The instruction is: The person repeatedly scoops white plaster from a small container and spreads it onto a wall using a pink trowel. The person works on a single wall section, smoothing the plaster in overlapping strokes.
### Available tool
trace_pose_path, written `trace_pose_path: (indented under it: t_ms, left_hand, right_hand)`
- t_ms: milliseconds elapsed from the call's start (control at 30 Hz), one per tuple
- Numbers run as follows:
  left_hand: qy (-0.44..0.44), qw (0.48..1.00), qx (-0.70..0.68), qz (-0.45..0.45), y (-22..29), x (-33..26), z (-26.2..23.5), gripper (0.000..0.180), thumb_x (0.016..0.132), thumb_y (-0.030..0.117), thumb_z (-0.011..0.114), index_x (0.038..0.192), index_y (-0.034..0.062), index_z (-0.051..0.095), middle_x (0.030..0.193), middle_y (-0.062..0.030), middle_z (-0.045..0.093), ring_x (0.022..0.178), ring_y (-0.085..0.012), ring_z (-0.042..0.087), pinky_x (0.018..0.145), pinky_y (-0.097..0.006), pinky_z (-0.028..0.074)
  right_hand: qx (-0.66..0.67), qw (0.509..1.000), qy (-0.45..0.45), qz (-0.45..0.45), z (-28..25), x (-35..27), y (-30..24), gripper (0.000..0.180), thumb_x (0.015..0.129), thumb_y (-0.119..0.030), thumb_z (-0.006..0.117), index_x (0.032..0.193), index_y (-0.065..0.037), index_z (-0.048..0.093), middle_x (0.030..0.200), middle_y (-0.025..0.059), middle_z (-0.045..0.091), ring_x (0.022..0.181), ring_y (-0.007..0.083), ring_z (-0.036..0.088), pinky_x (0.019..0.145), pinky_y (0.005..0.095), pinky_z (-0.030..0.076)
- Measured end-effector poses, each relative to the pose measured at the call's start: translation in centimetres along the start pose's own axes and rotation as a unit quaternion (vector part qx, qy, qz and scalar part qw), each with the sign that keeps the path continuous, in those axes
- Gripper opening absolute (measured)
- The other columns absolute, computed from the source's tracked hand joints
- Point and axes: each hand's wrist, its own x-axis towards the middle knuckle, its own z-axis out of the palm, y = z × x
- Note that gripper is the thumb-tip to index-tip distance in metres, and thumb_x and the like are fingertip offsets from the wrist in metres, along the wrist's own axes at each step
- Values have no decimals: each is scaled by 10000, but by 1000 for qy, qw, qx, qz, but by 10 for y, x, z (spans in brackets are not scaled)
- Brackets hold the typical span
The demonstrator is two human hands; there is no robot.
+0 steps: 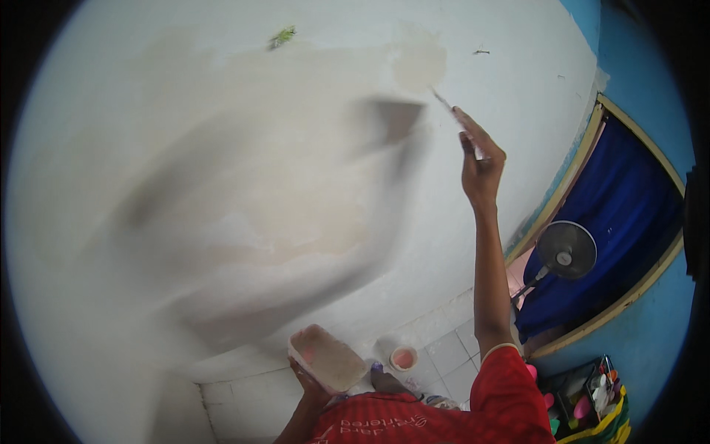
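Note:
My right hand (482,157) is raised on the right side, its fingers closed round a thin tool, seen edge-on, that looks like a putty knife (441,98). The blade's tip is at or close to the white wall (510,89), beside a beige damp-looking patch (418,65). Low in front of me, my left hand (308,383) grips a rectangular plastic tub (325,332) by its left side and underside. Some pinkish and greyish filler shows inside the tub. The shadow of my arm and the tool falls across the wall.
A round bucket (404,359) with pinkish contents stands on the tiled floor (451,359) near my feet. To the right are a fan (566,250), a blue curtain (621,200) in a doorway, and a dark crate (573,388) of household items. A green thing (282,38) sticks to the wall.

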Motion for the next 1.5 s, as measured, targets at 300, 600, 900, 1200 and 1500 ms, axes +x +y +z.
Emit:
trace_pose_path:
  t_ms: [300, 600, 900, 1200, 1500]
  left_hand:
    - [-10, 999, 8, -40, 10, 17, 0, 904, 941, 885, 265, 1516, 218, 466, 1410, -74, 580, 1311, -314, 567, 1105, -558, 460]
    - [-53, 997, 33, -43, 2, 26, 11, 1001, 900, 933, 248, 1573, 210, 406, 1487, -90, 536, 1362, -343, 542, 1131, -579, 447]
    - [-43, 998, 52, -20, -3, 9, 3, 999, 909, 927, 210, 1542, 189, 440, 1452, -105, 561, 1331, -335, 566, 1094, -575, 479]
    - [-25, 999, -3, -35, -3, 8, 11, 993, 902, 929, 240, 1532, 194, 459, 1442, -94, 571, 1319, -331, 571, 1101, -579, 469]
    - [-28, 999, 0, -29, -5, 11, -12, 980, 908, 919, 248, 1571, 217, 418, 1485, -64, 542, 1363, -343, 542, 1126, -594, 447]
  right_hand:
    - [-150, 965, -100, -188, 74, -43, 71, 540, 902, -5, 582, 1408, -169, 673, 1525, 104, 575, 1440, 382, 494, 1191, 529, 394]
    - [-109, 977, -154, -100, 36, -144, 52, 619, 802, 138, 631, 1364, -114, 696, 1350, 137, 698, 1254, 354, 660, 1065, 438, 532]
    - [-218, 969, 82, 86, 22, 10, 43, 296, 1039, -85, 563, 1307, -35, 678, 1016, 266, 739, 899, 423, 736, 784, 455, 571]
    - [-113, 980, -163, 30, 78, -82, -61, 394, 894, 74, 653, 1255, -70, 718, 1107, 201, 748, 972, 392, 728, 796, 404, 576]
    - [426, 720, -122, 533, 24, -148, -15, 390, 1053, -303, 636, 1350, -70, 540, 1250, 36, 644, 1171, 185, 628, 1032, 390, 509]
